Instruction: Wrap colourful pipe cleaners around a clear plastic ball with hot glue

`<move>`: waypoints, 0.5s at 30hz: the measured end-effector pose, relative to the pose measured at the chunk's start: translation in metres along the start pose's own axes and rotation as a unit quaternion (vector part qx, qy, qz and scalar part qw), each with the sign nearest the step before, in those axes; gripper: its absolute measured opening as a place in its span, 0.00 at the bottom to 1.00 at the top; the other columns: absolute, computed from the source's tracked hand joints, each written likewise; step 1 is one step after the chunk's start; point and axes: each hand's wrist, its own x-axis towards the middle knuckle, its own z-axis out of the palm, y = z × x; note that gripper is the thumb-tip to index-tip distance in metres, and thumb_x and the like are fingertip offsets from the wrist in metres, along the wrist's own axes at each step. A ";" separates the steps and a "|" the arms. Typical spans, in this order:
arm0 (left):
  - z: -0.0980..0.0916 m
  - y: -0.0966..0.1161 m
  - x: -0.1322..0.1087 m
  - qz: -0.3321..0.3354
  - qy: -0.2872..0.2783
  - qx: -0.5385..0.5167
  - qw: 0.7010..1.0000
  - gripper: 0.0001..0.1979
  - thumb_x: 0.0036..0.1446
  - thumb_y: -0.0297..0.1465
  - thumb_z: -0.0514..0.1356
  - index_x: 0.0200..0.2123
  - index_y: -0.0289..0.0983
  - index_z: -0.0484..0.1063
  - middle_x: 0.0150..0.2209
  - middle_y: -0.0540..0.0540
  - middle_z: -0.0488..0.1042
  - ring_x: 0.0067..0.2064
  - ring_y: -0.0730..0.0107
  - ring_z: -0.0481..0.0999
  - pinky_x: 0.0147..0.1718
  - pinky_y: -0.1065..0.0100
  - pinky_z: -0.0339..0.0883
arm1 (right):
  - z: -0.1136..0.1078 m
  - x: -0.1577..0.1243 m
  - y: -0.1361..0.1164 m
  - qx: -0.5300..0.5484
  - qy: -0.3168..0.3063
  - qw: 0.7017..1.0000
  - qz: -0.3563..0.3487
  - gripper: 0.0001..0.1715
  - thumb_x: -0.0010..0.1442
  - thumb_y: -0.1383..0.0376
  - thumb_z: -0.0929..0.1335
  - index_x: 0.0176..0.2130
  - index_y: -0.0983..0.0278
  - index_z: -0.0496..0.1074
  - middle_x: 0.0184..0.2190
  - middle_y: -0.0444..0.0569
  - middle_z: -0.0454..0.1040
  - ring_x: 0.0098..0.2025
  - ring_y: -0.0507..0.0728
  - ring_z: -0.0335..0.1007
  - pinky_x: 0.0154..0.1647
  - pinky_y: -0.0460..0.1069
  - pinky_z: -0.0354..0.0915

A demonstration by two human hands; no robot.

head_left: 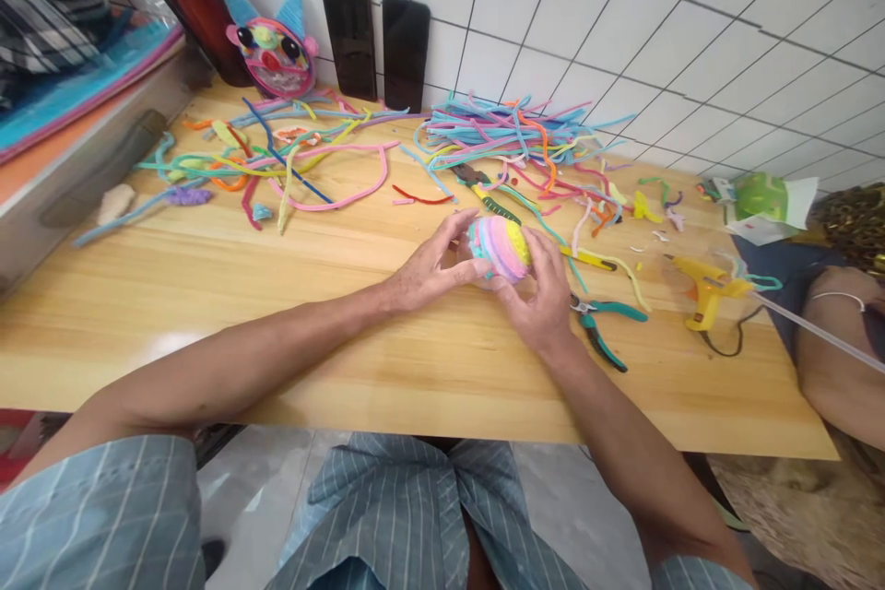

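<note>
Lilac-striped ball (501,247) snug between both hands (427,277) (543,300), bare tabletop (415,369) toward the near edge (387,428)

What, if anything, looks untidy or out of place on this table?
Fuzzy sticks lie tangled by the wall and strewn about, rather than sorted, and the teal-handled pliers lie spread open near the right hand. I see no clear spill or damage.

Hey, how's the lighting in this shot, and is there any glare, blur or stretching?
Head view: bright, fairly even light, with a pale glare patch on the left of the table; head view: grid lines on the wall slant and spread toward the right, suggesting wide-angle stretch; head view: the ball looks slightly soft, though its stripes show.
</note>
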 end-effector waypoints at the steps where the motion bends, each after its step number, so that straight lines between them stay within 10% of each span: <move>1: 0.000 0.001 -0.001 0.003 0.004 0.008 1.000 0.50 0.66 0.60 0.66 0.77 0.37 0.58 0.77 0.28 0.64 0.76 0.39 0.70 0.71 0.44 0.70 | 0.000 -0.001 0.001 0.027 0.000 0.999 0.027 0.40 0.74 0.51 0.71 0.77 0.59 0.64 0.70 0.65 0.74 0.72 0.72 0.73 0.64 0.69 0.79; 10: 0.016 -0.017 -0.001 0.069 0.044 0.015 0.997 0.58 0.53 0.53 0.80 0.77 0.42 0.56 0.76 0.28 0.64 0.77 0.40 0.69 0.76 0.41 0.66 | -0.008 0.001 -0.009 0.042 -0.021 0.998 0.028 0.41 0.73 0.49 0.72 0.76 0.57 0.65 0.70 0.64 0.74 0.71 0.72 0.73 0.65 0.70 0.78; 15: 0.014 -0.020 0.003 0.038 0.050 -0.052 0.997 0.59 0.52 0.58 0.78 0.77 0.44 0.55 0.76 0.29 0.65 0.76 0.39 0.71 0.75 0.40 0.68 | -0.061 0.030 -0.076 0.013 -0.024 0.995 -0.091 0.38 0.73 0.59 0.73 0.76 0.57 0.66 0.68 0.61 0.77 0.71 0.71 0.75 0.71 0.71 0.74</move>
